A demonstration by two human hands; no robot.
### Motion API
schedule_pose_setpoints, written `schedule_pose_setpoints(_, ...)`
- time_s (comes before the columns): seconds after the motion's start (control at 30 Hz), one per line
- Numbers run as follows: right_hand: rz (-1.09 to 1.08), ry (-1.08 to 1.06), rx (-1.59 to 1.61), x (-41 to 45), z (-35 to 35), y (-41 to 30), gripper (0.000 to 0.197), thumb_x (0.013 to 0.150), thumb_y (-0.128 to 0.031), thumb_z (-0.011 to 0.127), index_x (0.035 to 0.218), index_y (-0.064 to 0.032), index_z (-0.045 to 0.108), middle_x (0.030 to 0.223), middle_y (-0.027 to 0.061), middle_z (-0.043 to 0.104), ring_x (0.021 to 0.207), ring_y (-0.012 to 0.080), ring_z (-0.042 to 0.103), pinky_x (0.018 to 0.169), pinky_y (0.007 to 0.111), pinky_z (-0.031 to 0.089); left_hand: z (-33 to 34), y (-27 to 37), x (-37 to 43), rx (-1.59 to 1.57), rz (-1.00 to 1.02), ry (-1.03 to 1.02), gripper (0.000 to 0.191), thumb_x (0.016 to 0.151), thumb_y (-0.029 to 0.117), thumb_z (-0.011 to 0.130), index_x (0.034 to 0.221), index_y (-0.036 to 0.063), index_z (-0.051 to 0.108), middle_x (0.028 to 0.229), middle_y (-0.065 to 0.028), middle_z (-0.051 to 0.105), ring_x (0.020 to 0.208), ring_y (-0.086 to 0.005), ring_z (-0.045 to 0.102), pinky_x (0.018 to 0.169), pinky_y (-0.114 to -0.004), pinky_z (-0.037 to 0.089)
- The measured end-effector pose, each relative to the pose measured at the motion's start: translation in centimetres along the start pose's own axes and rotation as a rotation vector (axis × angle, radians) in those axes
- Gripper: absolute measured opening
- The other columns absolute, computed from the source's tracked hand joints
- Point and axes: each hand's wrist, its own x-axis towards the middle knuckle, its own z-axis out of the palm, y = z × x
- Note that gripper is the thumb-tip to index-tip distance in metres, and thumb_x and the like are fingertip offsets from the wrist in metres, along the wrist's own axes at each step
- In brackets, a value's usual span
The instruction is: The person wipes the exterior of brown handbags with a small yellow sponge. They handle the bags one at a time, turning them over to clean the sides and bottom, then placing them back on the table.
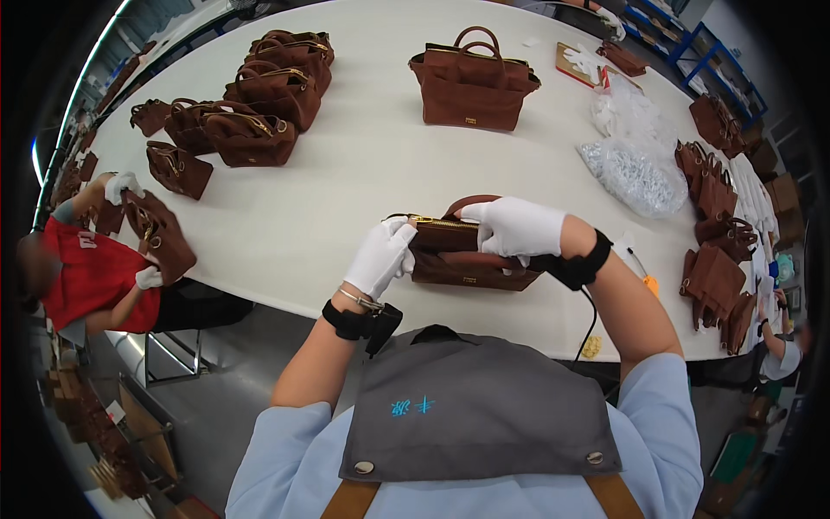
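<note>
A brown handbag with a gold zip stands on the white table in front of me. My left hand, in a white glove, pinches the bag's left end beside the zip's end. Across the right part of the bag's top lies my right hand, also gloved, gripping the bag near the zip. The far handle rises behind the zip, while the near handle lies over the front. The right fingertips are partly hidden. Each of my wrists wears a black strap with a small device.
Beyond, another brown handbag stands upright on the table. Several more handbags are grouped at the far left, others along the right edge. Clear plastic bags lie right. At left, a co-worker in red holds a handbag.
</note>
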Motion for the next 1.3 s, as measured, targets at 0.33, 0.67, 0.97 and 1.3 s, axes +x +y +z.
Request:
schedule_pose_setpoints(0.33, -0.178, 0.15, -0.455, 5.0, 2.8, -4.1, 0.026, 0.09, -0.025, 0.056, 0.102, -0.006, 0.068, 0.085, 0.0185, 0.068, 0.08, 0.0366, 0.066, 0.07, 0.047, 0.052, 0.0, -0.5, -0.7, -0.171, -0.135, -0.002, 0.042, 0.101, 0.039, 0.044, 0.1, 0.0006, 0.061, 0.07, -0.0047, 0.063, 0.045, -0.0131, 0.06, 0.037, -0.021, 0.041)
schedule_pose_setpoints(0.67, -0.061, 0.024, -0.036, 6.0, 2.7, -2.5, 0.024, 0.086, -0.016, 0.052, 0.086, 0.0019, 0.067, 0.055, 0.0129, 0.057, 0.046, 0.0251, 0.058, 0.046, 0.037, 0.046, 0.7, -0.8, 0.0, -0.055, -0.107, 0.031, 0.033, 0.098, 0.029, 0.045, 0.092, 0.0014, 0.061, 0.063, -0.0056, 0.061, 0.039, -0.0118, 0.056, 0.032, -0.022, 0.039)
schedule_pose_setpoints(0.97, 0.226, -0.059, 0.226, -5.2, -1.3, 8.0, 0.025, 0.089, -0.019, 0.054, 0.074, 0.0002, 0.058, 0.048, 0.0066, 0.053, 0.036, 0.0143, 0.054, 0.033, 0.025, 0.04, -2.0, -3.8, 0.6, 0.077, 0.061, 0.346, 0.033, 0.094, 0.031, 0.047, 0.083, 0.0017, 0.059, 0.057, -0.0067, 0.052, 0.036, -0.0142, 0.048, 0.033, -0.027, 0.036)
schedule_pose_setpoints(1.3, 0.313, 0.147, 0.385, -8.4, 0.7, 13.8, 0.028, 0.093, -0.023, 0.062, 0.076, -0.0008, 0.059, 0.052, 0.0035, 0.055, 0.045, 0.0134, 0.059, 0.044, 0.025, 0.049, -2.0, -2.4, -2.7, -0.109, 0.072, 0.385, 0.032, 0.1, 0.033, 0.046, 0.097, 0.0024, 0.056, 0.079, -0.0067, 0.065, 0.05, -0.0106, 0.058, 0.039, -0.022, 0.042)
